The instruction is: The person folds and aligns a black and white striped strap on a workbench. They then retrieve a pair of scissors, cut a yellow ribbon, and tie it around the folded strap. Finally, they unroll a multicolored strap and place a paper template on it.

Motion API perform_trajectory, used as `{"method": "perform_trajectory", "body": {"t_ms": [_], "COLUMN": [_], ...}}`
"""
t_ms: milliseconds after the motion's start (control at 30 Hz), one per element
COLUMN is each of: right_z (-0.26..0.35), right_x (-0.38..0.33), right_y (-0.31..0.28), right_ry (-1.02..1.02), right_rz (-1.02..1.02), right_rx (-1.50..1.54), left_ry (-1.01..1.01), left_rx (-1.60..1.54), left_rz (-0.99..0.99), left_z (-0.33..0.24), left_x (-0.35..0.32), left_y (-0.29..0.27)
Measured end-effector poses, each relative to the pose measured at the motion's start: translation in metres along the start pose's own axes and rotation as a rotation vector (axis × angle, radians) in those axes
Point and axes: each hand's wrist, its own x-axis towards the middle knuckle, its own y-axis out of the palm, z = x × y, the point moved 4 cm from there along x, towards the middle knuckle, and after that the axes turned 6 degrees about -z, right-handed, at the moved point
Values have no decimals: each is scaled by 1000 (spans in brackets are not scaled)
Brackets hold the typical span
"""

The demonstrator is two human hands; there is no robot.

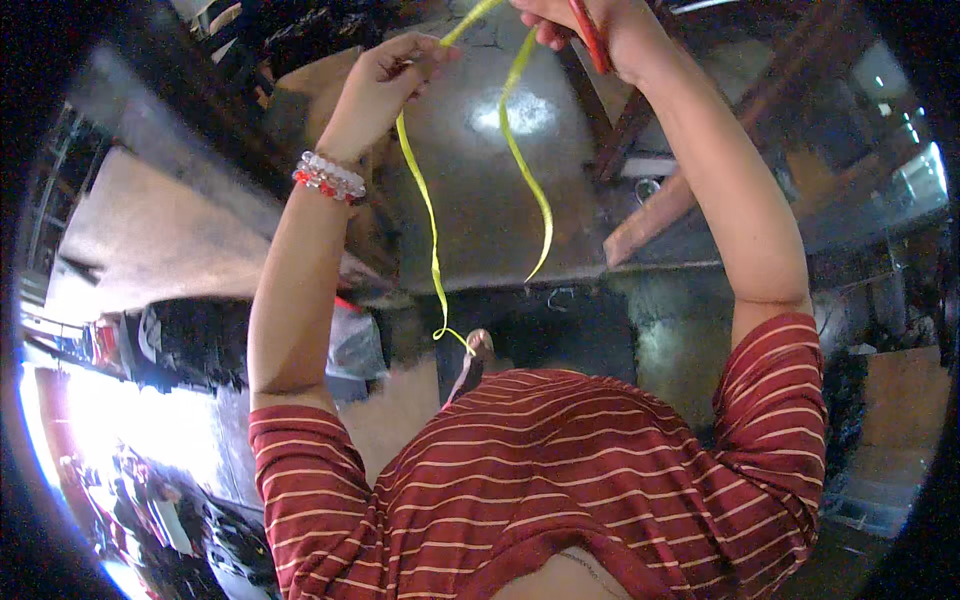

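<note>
Left hand [385, 80] pinches yellow ribbon [432, 235], right hand [590, 35] grips ribbon plus red-handled tool [590, 35], both tails hang loose, nothing tied yet

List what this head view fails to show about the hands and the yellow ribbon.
- Right hand: fingertips cut off by the top edge.
- Yellow ribbon: upper part runs off the top edge.
- Red tool: only a sliver shows; kind unclear.
- Left hand: pinch on ribbon hidden behind curled fingers.

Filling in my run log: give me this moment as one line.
left hand: pinching yellow ribbon | right hand: holding ribbon and red tool | ribbon ends hang loose
</note>
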Motion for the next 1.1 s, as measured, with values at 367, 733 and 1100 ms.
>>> {"method": "perform_trajectory", "body": {"t_ms": [367, 733, 1100], "right_z": [-158, -149, -290], "right_x": [285, 600, 717], "right_y": [-38, -255, -351], "right_ry": [-8, -210, 41], "right_rz": [-116, -362, -813], "right_rx": [403, 408, 87], "left_ry": [201, -611, -567], "left_rx": [-314, -860, -370], "left_rz": [19, 307, 309], "left_z": [169, 336, 491], "left_x": [304, 536, 730], "left_y": [53, 14, -74]}}
